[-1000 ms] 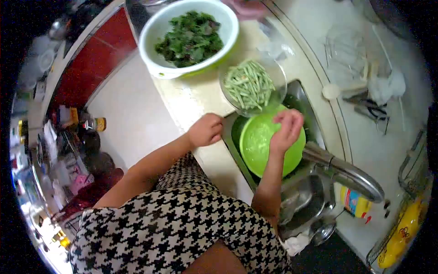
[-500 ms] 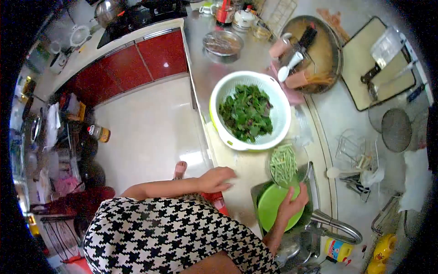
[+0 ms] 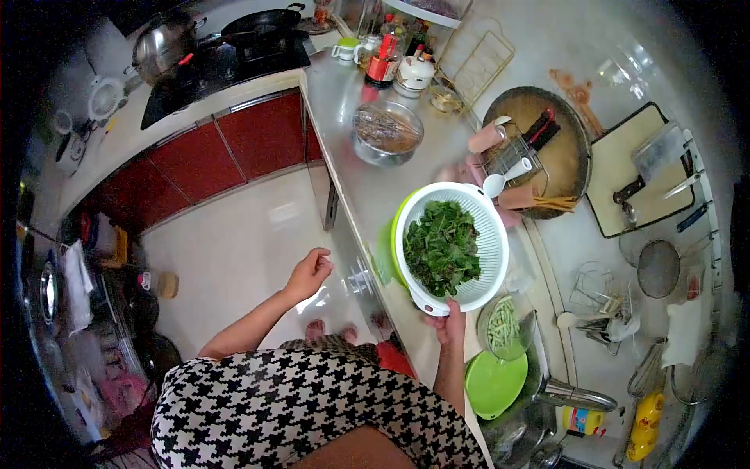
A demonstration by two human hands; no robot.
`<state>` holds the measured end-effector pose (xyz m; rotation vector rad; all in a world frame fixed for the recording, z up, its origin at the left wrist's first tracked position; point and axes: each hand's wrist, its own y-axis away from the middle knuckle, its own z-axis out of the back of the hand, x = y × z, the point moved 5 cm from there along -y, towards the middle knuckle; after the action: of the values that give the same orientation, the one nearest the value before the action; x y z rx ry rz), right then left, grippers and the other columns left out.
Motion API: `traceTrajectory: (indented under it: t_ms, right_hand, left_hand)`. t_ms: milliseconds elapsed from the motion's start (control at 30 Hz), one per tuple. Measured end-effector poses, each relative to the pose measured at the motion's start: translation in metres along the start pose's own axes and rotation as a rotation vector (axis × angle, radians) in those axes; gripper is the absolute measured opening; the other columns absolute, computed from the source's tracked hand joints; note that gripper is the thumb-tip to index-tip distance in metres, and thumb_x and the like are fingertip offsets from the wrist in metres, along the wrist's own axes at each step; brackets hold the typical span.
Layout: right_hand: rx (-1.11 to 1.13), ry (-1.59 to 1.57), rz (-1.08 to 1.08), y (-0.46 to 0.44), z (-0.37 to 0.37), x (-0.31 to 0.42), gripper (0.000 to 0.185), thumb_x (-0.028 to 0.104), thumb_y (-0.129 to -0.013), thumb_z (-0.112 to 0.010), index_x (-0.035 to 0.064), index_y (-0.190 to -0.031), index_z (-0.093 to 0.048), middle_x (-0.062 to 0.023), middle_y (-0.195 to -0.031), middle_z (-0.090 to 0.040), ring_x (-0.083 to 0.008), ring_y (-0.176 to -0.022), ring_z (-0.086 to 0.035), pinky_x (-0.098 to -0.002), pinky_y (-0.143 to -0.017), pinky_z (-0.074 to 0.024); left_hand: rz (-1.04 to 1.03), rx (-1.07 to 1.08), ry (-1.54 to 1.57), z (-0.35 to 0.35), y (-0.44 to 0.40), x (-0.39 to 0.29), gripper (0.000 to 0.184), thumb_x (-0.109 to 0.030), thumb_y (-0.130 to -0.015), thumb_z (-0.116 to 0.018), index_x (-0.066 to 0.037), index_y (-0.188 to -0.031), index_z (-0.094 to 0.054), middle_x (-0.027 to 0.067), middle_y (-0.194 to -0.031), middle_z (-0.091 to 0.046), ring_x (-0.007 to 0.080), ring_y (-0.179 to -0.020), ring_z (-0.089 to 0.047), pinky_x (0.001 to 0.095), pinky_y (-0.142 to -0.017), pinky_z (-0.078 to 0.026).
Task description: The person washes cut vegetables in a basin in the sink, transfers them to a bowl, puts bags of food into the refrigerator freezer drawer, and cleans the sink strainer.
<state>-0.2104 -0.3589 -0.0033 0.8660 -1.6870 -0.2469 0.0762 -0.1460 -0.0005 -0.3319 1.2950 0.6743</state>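
Observation:
Dark leafy greens lie in a white colander, which is nested in a lime-green basin on the counter. My right hand grips the near rim of the colander, thumb on top, and the set looks tilted. Away to the left, my left hand hangs over the floor with fingers loosely curled and apart, holding nothing. Just right of my right hand, a clear bowl of cut green beans stands by the sink. A flat green round item lies at the sink below it.
Behind the colander are a covered metal bowl, sauce bottles and a white pot. A utensil rack and large pan stand against the wall. The faucet reaches over the sink. A stove is at far left.
My right hand has left the bowl of green beans and taken hold of the colander's rim. My left hand has moved left, off the counter edge. The whole view has shifted.

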Motion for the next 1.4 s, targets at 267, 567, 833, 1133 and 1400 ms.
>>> traceTrajectory:
  t_ms: [267, 567, 833, 1133, 1400]
  right_hand:
    - [0.028, 0.000, -0.013, -0.026, -0.063, 0.027, 0.039, 0.032, -0.085, -0.046, -0.0013, -0.105, -0.041, -0.0167, -0.090, -0.059, -0.0244, -0.073, -0.063, -0.0360, -0.049, -0.0549]
    - [-0.116, 0.008, -0.039, -0.042, -0.078, 0.046, 0.053, 0.043, -0.087, -0.044, 0.0002, -0.116, -0.037, -0.0156, -0.090, -0.059, -0.0259, -0.068, -0.062, -0.0347, -0.045, -0.0536]
    - [-0.634, -0.046, 0.016, -0.040, -0.042, 0.019, 0.061, 0.055, -0.085, -0.039, 0.0104, -0.126, -0.037, -0.0079, -0.117, -0.050, -0.0270, -0.102, -0.052, -0.0389, -0.076, -0.0483]
    - [-0.793, -0.053, 0.118, -0.005, -0.101, 0.048, 0.063, 0.056, -0.087, -0.031, 0.0107, -0.131, -0.031, -0.0045, -0.122, -0.045, -0.0185, -0.099, -0.051, -0.0309, -0.066, -0.0483]
    - [-0.837, -0.078, 0.152, -0.010, -0.123, 0.063, 0.066, 0.053, -0.088, -0.035, 0.0038, -0.132, -0.028, -0.0090, -0.131, -0.037, -0.0248, -0.116, -0.038, -0.0355, -0.096, -0.0303]
  left_hand:
    - [0.078, -0.045, 0.075, 0.052, -0.058, -0.009, 0.034, -0.016, -0.084, -0.053, -0.001, -0.112, -0.041, 0.0076, -0.082, -0.057, 0.0142, -0.075, -0.057, 0.0272, -0.068, -0.046]
    - [0.350, -0.107, 0.285, 0.160, -0.282, -0.068, 0.066, -0.032, -0.080, -0.059, -0.007, -0.131, -0.026, 0.0090, -0.105, -0.050, 0.0199, -0.090, -0.053, 0.0353, -0.071, -0.046]
    - [0.153, -0.179, -0.002, 0.228, -0.595, -0.086, 0.078, -0.034, -0.075, -0.064, -0.009, -0.135, -0.022, 0.0124, -0.134, -0.031, 0.0275, -0.116, -0.038, 0.0436, -0.074, -0.047]
    - [-0.045, -0.384, -0.550, 0.220, -0.772, -0.069, 0.098, -0.041, -0.065, -0.072, 0.001, -0.134, -0.015, 0.0213, -0.136, -0.022, 0.0320, -0.126, -0.023, 0.0351, -0.102, -0.025]
    - [0.078, -0.142, -0.403, 0.210, -0.773, -0.065, 0.036, -0.023, -0.078, -0.060, -0.003, -0.107, -0.050, 0.0089, -0.071, -0.057, 0.0217, -0.060, -0.060, 0.0293, -0.038, -0.044]
